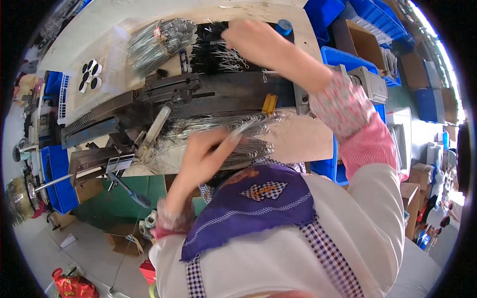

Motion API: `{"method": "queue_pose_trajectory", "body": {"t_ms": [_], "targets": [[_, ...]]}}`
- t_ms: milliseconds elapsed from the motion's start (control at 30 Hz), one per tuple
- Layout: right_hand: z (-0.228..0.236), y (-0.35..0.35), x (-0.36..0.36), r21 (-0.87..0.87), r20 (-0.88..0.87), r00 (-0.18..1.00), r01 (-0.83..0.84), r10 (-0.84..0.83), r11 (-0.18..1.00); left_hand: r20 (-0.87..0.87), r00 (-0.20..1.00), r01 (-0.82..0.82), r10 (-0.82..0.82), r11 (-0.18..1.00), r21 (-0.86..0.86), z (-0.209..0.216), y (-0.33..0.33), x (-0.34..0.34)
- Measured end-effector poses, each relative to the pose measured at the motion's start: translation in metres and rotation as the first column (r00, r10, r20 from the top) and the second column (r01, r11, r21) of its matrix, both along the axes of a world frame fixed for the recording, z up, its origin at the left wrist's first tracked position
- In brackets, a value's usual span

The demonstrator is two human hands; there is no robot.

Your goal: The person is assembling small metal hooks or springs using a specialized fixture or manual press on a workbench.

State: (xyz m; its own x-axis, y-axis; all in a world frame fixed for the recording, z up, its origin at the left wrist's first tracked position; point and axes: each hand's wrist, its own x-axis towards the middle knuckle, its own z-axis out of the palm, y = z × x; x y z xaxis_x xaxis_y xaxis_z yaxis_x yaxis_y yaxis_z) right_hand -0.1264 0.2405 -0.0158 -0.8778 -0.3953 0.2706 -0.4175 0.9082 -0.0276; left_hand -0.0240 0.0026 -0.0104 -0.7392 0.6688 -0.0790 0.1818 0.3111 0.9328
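My left hand point(201, 156) is closed, thumb and fingers pinched on thin silvery wires at the near side of the bench. Beneath and around it lies a pile of bent metal wires point(253, 147) with looped ends. My right hand point(248, 42) reaches to the far side with its fingers curled closed, at the edge of a heap of small black-bristled wire brushes point(211, 47). What its fingers hold, if anything, is hidden. Between the hands runs a long dark metal machine point(233, 92), with a yellow piece point(269, 104) on its right part.
A tied bundle of wires point(161, 42) lies at the back, beside a clear plastic tray point(107, 54) with several black-and-white round pieces. A blue round cap point(284, 27) stands by the brushes. Blue bins point(348, 59) line the bench's right side. A metal bracket point(99, 166) juts out front left.
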Motion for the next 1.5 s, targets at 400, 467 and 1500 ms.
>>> {"method": "queue_pose_trajectory", "body": {"t_ms": [400,467,1500], "targets": [[0.003,0.010,0.052,-0.307,-0.067,0.903,-0.423,0.423,0.853,-0.651,0.749,-0.146,-0.126,0.926,-0.347,-0.020,0.051,-0.064],[0.003,0.009,0.055,-0.310,-0.125,0.886,-0.462,0.446,0.831,-0.690,0.713,-0.159,-0.122,0.931,-0.329,-0.019,0.043,-0.068],[-0.025,-0.038,0.023,-0.593,0.054,0.968,-0.165,0.243,0.788,0.573,0.763,-0.564,0.299,0.742,0.363,-0.054,-0.007,0.005]]}}
